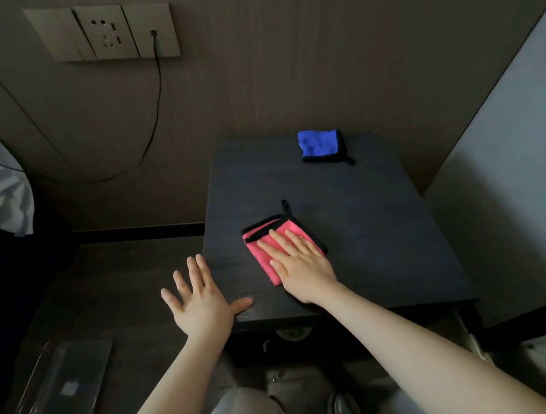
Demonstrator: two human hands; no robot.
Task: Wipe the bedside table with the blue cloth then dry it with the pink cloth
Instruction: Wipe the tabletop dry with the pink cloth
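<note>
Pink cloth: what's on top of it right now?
The right hand lies flat on the pink cloth, fingers straight, on the bedside table. The cloth's near right part is hidden beneath the palm.

bare bedside table (384, 229) right half, blue cloth (320, 144) blocking back edge

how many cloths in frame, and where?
2. The pink cloth lies folded near the front of the bedside table, under the flat right hand. The blue cloth lies folded at the table's back edge, untouched. None seems hidden.
</note>
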